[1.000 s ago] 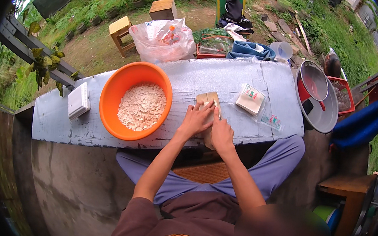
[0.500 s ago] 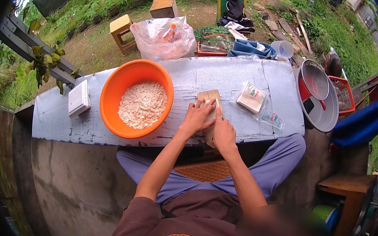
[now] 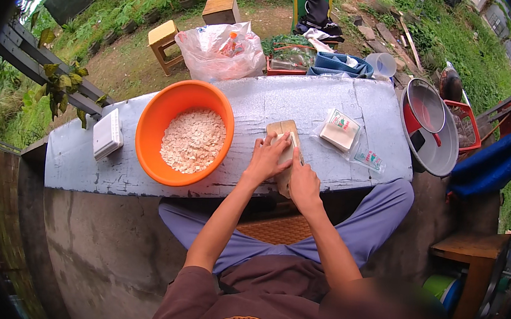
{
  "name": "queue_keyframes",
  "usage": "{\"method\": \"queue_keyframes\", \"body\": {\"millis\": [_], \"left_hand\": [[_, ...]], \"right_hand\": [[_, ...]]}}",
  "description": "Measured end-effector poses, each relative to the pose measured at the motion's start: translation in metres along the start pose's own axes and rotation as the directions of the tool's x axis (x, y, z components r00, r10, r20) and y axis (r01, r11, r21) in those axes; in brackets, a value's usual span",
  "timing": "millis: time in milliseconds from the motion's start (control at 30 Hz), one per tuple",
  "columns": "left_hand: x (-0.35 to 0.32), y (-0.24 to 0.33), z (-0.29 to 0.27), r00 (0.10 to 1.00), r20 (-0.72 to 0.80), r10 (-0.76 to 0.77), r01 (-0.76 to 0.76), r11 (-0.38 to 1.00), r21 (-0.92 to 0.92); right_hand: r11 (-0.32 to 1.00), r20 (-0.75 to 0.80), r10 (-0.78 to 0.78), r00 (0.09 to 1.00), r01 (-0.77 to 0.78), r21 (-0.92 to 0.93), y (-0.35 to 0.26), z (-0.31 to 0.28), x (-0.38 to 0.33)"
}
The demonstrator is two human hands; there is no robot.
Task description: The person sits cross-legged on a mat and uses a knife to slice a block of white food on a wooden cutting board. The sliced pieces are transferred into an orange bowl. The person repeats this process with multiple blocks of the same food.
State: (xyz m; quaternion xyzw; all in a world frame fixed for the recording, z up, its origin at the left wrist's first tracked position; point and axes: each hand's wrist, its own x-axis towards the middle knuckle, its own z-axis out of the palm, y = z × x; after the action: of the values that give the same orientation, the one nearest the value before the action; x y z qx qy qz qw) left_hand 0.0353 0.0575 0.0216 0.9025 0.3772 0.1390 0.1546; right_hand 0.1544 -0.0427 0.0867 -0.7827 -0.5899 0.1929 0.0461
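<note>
A wooden cutting board (image 3: 282, 127) lies at the front of the table, its near end toward my lap. On it is a pale, flat stack (image 3: 286, 153), partly covered by my fingers. My left hand (image 3: 266, 157) holds this stack down, fingertips bent onto its top. Close on its right, my right hand (image 3: 304, 182) is closed with the index finger stretched forward along the stack's edge; whatever it grips is hidden. Left of the hands stands an orange basin (image 3: 146, 149) with many small, pale, flat cut pieces (image 3: 192, 141) in it.
An opened clear packet of square white sheets (image 3: 340, 131) lies right of the board, beside a torn plastic piece (image 3: 369, 159). A white box-shaped device (image 3: 108, 133) sits far left. Along the far edge are a plastic bag (image 3: 220, 51) and blue cloth (image 3: 341, 66); metal bowls (image 3: 437, 155) stand right.
Both hands stay at the board in almost the same pose. The view has shifted very slightly; nothing else visibly moves.
</note>
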Motion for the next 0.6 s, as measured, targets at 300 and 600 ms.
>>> {"method": "queue_keyframes", "body": {"millis": [300, 600], "left_hand": [[0.0006, 0.0029, -0.0032, 0.998, 0.045, -0.032, 0.033, 0.999, -0.032], [-0.0011, 0.0037, -0.0018, 0.999, 0.027, -0.034, 0.035, 0.999, -0.040]], "right_hand": [[1.000, 0.014, 0.001, 1.000, -0.001, 0.000, 0.0000, -0.0010, -0.0053], [0.999, 0.020, -0.007, 1.000, 0.006, 0.046, 0.0033, 0.0020, -0.0104]]}}
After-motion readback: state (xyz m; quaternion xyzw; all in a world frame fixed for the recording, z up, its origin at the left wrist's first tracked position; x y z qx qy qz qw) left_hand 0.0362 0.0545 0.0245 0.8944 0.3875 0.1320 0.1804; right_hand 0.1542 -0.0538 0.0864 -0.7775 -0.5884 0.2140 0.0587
